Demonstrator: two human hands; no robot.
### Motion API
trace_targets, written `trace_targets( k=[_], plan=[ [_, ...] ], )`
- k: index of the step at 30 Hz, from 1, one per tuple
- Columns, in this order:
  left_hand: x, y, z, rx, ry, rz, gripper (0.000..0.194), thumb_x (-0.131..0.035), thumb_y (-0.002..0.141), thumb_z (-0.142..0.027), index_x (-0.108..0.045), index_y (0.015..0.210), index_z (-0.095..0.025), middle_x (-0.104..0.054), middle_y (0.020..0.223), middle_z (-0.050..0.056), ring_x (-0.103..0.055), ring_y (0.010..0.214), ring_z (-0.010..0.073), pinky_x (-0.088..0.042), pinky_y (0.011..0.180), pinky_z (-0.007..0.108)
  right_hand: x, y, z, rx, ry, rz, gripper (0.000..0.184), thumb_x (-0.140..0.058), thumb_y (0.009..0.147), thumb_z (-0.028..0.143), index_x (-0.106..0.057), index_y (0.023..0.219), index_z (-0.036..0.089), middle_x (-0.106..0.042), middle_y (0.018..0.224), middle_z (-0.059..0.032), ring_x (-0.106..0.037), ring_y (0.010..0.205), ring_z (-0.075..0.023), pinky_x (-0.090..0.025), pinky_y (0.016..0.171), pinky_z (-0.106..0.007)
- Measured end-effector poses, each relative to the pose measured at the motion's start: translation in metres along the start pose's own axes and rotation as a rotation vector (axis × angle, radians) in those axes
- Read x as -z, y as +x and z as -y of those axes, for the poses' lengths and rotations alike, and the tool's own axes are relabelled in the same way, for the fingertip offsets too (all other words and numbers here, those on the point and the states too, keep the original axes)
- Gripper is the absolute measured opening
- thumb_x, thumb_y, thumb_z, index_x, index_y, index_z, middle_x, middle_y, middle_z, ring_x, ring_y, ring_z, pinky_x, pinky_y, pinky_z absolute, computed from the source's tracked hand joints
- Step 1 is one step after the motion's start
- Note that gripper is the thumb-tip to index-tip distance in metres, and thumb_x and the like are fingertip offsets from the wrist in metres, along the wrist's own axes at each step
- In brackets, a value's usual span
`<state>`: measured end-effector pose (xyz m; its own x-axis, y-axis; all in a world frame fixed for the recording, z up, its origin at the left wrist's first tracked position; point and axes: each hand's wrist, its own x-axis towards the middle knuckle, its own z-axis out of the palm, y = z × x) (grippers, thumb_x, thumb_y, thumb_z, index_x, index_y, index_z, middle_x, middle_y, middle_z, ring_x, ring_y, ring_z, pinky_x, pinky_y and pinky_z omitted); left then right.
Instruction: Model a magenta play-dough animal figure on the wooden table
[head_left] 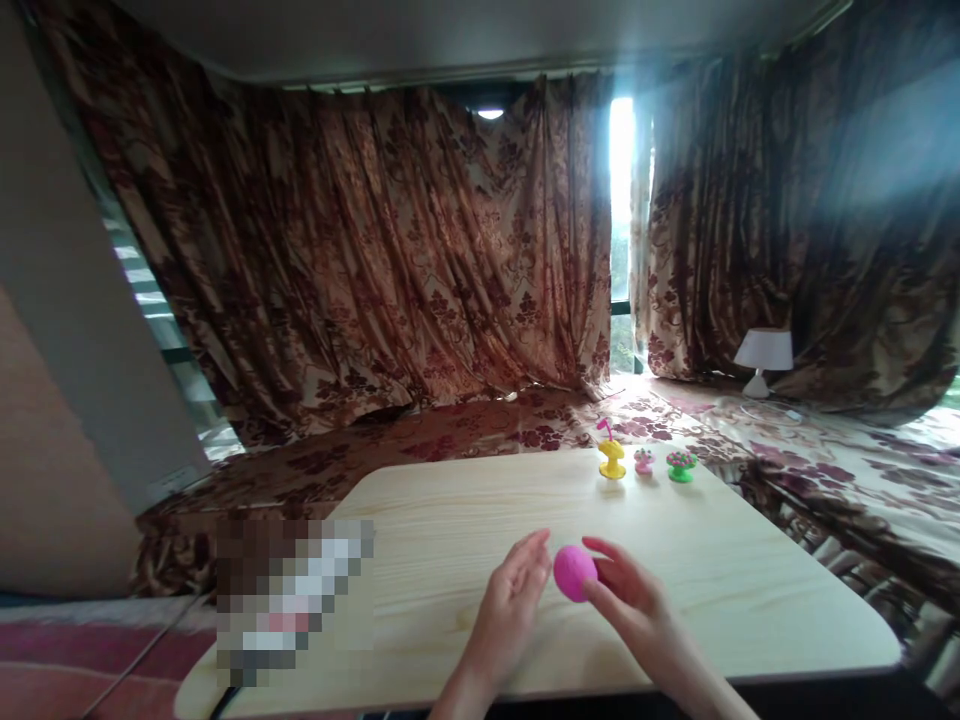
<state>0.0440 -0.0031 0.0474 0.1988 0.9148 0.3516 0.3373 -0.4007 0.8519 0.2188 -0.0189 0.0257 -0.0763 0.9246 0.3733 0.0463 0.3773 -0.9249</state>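
A bright pink ball, slightly rough and perhaps of modelling clay, is held above the near middle of the table. My right hand grips it from the right, thumb on its lower edge and fingers behind it. On the ball's other side, my left hand is held with its fingers stretched out and its palm turned toward the ball. A narrow gap seems to separate that hand from the ball.
Toward the back right of the pale wooden table stand a yellow piece with a pink curl on top, a small pink piece and a green piece with coloured dots. A blurred-out object lies left. Behind is a white lamp.
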Motion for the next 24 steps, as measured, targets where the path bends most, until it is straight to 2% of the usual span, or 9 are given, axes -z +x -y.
trace_targets(
  k=[4,8,9,11,13,14,17,21,24],
  plan=[
    [0.017,-0.009,-0.010,0.100,-0.414,-0.027,0.040,-0.047,0.088,-0.039,-0.056,0.122,-0.021,-0.057,0.128,0.006,-0.049,0.120,0.0239,-0.040,0.100,0.036,-0.045,0.026,0.010,-0.025,0.076,0.005,0.038,-0.049,0.086,0.049,-0.066,0.090,0.014,-0.069,0.072,-0.0048,-0.063,0.065,-0.0170,-0.051,0.059,-0.026],
    [0.023,-0.011,-0.005,0.148,-0.523,-0.118,0.041,-0.064,0.078,-0.035,-0.062,0.115,-0.017,-0.065,0.116,0.008,-0.056,0.110,0.0252,-0.042,0.097,0.034,-0.052,0.029,0.001,-0.038,0.027,-0.059,0.053,-0.038,0.090,0.051,-0.068,0.069,0.014,-0.062,0.055,-0.0035,-0.060,0.056,-0.0166,-0.049,0.057,-0.027],
    [0.022,-0.011,-0.004,0.176,-0.587,-0.158,0.041,-0.065,0.077,-0.036,-0.063,0.113,-0.016,-0.066,0.114,0.009,-0.057,0.108,0.0252,-0.044,0.094,0.034,-0.051,0.027,-0.001,-0.021,-0.013,-0.100,0.052,-0.035,0.091,0.050,-0.070,0.075,0.014,-0.064,0.061,-0.0048,-0.062,0.062,-0.0180,-0.051,0.063,-0.029],
    [0.018,-0.010,-0.001,0.259,-0.760,-0.207,0.042,-0.062,0.079,-0.039,-0.061,0.114,-0.016,-0.067,0.111,0.010,-0.061,0.102,0.0248,-0.049,0.085,0.034,-0.047,0.022,-0.003,0.081,-0.149,-0.191,0.041,-0.037,0.092,0.045,-0.068,0.101,0.018,-0.068,0.093,-0.0083,-0.063,0.090,-0.0220,-0.049,0.082,-0.034],
    [0.012,-0.010,-0.001,0.367,-0.931,-0.189,0.043,-0.058,0.081,-0.043,-0.061,0.112,-0.013,-0.069,0.101,0.012,-0.065,0.089,0.0235,-0.053,0.073,0.032,-0.045,0.018,-0.001,0.244,-0.313,-0.189,0.037,-0.046,0.089,0.038,-0.056,0.122,0.024,-0.056,0.124,-0.0079,-0.049,0.116,-0.0245,-0.041,0.097,-0.039],
    [0.010,-0.010,-0.001,0.424,-0.996,-0.154,0.043,-0.057,0.082,-0.045,-0.062,0.108,-0.011,-0.071,0.095,0.013,-0.067,0.082,0.0224,-0.053,0.068,0.031,-0.045,0.016,0.001,0.318,-0.376,-0.142,0.039,-0.050,0.088,0.034,-0.052,0.126,0.025,-0.051,0.130,-0.0071,-0.043,0.122,-0.0250,-0.039,0.100,-0.041],
    [0.003,-0.012,-0.004,0.544,-1.119,-0.057,0.046,-0.054,0.082,-0.050,-0.064,0.095,-0.007,-0.071,0.082,0.014,-0.066,0.066,0.0194,-0.052,0.061,0.029,-0.048,0.011,0.008,0.419,-0.467,-0.014,0.037,-0.053,0.087,0.028,-0.053,0.124,0.026,-0.057,0.123,-0.0063,-0.039,0.125,-0.0253,-0.041,0.100,-0.042],
    [0.001,-0.015,-0.007,0.570,-1.138,-0.106,0.037,-0.058,0.080,-0.047,-0.064,0.089,-0.012,-0.070,0.072,0.007,-0.064,0.062,0.0157,-0.049,0.057,0.024,-0.052,0.007,0.011,0.416,-0.486,-0.004,0.048,-0.059,0.082,0.027,-0.049,0.128,0.024,-0.056,0.126,-0.0076,-0.036,0.127,-0.0277,-0.043,0.099,-0.043],
    [0.003,-0.017,-0.010,0.584,-1.070,-0.036,0.048,-0.050,0.081,-0.056,-0.064,0.083,-0.010,-0.067,0.062,0.007,-0.062,0.057,0.0157,-0.046,0.052,0.023,-0.053,0.004,0.011,0.402,-0.474,-0.009,0.051,-0.063,0.078,0.024,-0.049,0.127,0.024,-0.057,0.124,-0.0069,-0.036,0.128,-0.0275,-0.044,0.098,-0.041]
  ],
)
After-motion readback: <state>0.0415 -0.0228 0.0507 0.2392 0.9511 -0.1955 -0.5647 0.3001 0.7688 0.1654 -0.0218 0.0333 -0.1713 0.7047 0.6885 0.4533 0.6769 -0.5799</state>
